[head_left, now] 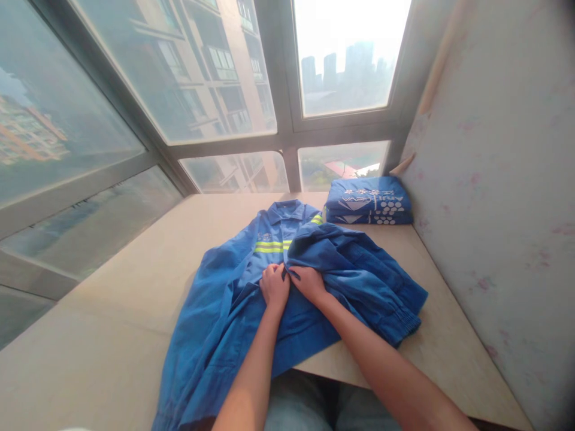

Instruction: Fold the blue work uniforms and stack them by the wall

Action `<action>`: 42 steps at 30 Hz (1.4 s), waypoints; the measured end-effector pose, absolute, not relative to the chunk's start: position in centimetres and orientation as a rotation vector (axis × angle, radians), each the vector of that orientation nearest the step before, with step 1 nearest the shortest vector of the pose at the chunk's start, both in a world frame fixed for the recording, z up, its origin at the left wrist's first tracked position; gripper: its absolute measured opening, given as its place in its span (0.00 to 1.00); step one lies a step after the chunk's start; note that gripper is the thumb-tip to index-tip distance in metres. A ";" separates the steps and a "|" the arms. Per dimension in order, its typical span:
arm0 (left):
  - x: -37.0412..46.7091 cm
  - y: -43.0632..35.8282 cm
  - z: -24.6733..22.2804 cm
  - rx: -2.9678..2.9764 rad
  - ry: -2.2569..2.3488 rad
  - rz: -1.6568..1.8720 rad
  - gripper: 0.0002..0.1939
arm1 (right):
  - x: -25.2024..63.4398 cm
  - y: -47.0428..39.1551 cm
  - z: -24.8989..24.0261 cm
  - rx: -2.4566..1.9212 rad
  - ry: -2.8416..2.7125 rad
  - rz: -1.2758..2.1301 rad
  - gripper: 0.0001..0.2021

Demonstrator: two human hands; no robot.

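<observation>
At the middle of the frame, in the head view, two bare hands meet on a blue jacket (242,311) that lies spread out on a pale table (112,311). The left hand (275,286) and the right hand (308,282) are just beside each other, with fingertips nearly touching. Both seem to pinch the cloth at the front edge; I cannot tell if a button is hidden under the fingers.

What seems to matter most is the line down the jacket's front. It runs from the collar (287,211), above the hands, down toward the bottom edge of the frame, and the hands sit right on it, one on each side. So neither hand is nearer; both are there. Yellow stripes (269,246) cross the chest just above the left hand. One sleeve goes to the lower left of the frame, and the other bunches up to the right. Folded blue cloth (368,200) sits farther off, toward the upper right.
</observation>
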State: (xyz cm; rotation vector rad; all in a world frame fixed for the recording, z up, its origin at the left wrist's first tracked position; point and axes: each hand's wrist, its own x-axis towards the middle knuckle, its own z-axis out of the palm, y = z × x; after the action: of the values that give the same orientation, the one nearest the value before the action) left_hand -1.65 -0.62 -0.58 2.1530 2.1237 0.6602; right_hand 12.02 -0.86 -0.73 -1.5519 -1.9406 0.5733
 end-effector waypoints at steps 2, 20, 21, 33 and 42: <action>-1.4 0.1 -0.5 2.127 2.124 0.678 0.13 | 12.3 -1.2 -0.7 -1.577 -1.922 0.611 0.14; -3.1 -0.6 -1.1 2.258 1.764 0.709 0.12 | 11.6 -1.1 0.3 -1.928 -1.664 0.563 0.13; -3.1 -0.6 -1.0 2.260 1.757 0.713 0.12 | 11.6 -1.1 0.2 -1.928 -1.670 0.565 0.13; -2.7 -1.2 -0.5 2.273 1.761 0.763 0.09 | 11.9 -2.9 -1.7 -1.377 -1.783 0.314 0.05; -2.8 -1.4 -0.6 2.289 1.749 0.747 0.11 | 11.6 -2.5 -1.7 -1.403 -1.859 0.373 0.11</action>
State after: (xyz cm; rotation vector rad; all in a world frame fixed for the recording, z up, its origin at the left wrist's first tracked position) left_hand -2.76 -1.36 -0.64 2.2886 1.7489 0.7472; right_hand 11.64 -2.51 -1.71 -1.4029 -1.8589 0.3728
